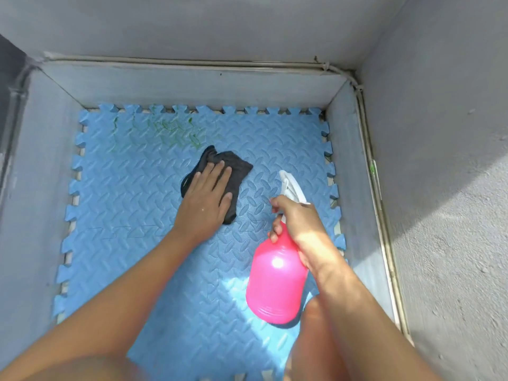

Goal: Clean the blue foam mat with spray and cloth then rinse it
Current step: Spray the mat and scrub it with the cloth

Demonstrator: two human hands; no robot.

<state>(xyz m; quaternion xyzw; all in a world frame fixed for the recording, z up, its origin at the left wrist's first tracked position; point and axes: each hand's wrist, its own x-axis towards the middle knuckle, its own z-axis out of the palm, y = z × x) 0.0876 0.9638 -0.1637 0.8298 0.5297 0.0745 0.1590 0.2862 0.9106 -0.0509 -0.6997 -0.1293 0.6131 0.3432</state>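
The blue foam mat (pixel 132 193) with interlocking edges covers the floor of a walled corner. Green smears (pixel 176 133) mark its far part, left of centre. A dark grey cloth (pixel 236 166) lies flat near the mat's middle, just below the smears. My left hand (pixel 209 196) presses on the cloth with straight, spread fingers. My right hand (pixel 294 218) grips the neck of a pink spray bottle (pixel 277 281), held above the mat's right side. Its white nozzle (pixel 291 185) points away from me toward the mat's far side.
Low grey walls (pixel 192 83) box the mat in at the back, left and right. A pale pipe (pixel 382 204) runs along the top of the right wall and along the back. My bare knees (pixel 316 350) are at the near edge.
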